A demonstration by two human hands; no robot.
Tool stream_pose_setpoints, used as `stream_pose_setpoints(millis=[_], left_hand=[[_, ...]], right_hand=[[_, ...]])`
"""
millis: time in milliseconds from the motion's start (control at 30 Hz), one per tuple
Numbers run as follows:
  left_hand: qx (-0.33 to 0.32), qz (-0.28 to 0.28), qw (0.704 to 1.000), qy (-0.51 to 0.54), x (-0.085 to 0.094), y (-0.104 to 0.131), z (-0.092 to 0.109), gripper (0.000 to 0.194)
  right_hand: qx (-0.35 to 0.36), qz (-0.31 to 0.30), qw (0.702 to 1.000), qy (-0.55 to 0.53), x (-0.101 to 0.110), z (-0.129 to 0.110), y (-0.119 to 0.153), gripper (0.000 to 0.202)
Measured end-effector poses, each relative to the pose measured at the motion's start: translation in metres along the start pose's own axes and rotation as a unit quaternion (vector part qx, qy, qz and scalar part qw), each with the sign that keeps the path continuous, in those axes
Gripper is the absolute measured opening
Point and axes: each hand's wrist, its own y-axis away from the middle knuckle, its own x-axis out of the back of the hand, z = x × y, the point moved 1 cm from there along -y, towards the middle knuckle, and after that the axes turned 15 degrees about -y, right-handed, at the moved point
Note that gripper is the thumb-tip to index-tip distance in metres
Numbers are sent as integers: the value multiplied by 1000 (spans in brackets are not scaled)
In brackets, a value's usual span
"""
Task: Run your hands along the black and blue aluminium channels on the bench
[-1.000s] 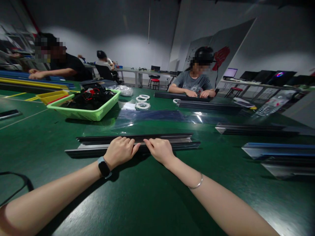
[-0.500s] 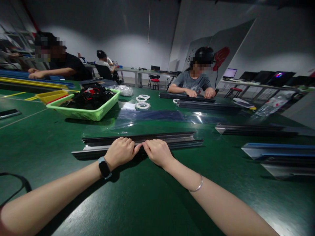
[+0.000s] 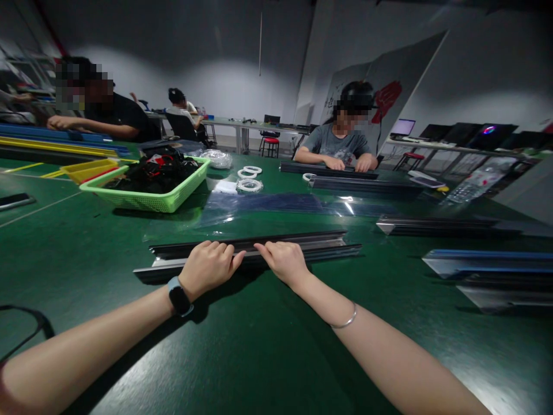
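Observation:
A long dark channel-shaped profile (image 3: 319, 241) with a pale inner face lies across the green table in front of me. My left hand (image 3: 208, 266), with a watch on its wrist, is closed over the profile left of its middle, the thumb pointing right. My right hand (image 3: 283, 262), with a silver bangle further up the arm, grips it just to the right, the thumb pointing left. A small gap separates the two thumbs. Both sets of fingertips are hidden over the far side of the profile.
Behind the profile lie clear plastic film (image 3: 276, 203), white tape rolls (image 3: 249, 185) and a green basket (image 3: 173, 199) of dark items. More profiles, one blue-edged (image 3: 492, 262), lie on the right near a plastic bottle (image 3: 477, 183). Co-workers (image 3: 341, 141) sit across the table.
The profile has shifted slightly to the right. My hands have moved a little apart, so the gap between the thumbs is wider; both still hold the profile.

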Motion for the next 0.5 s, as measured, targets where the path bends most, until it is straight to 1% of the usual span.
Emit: stream_pose_setpoints(millis=[300, 400, 500], left_hand=[[1, -24, 1000, -7, -6, 1, -3, 36], [-1, -19, 1000, -6, -6, 0, -3, 37], [-7, -13, 1000, -5, -5, 0, -3, 39]], right_hand=[[0, 13, 1000, 16, 3, 23, -2, 47], [4, 15, 1000, 19, 4, 23, -2, 46], [7, 19, 1000, 20, 5, 18, 0, 46]])
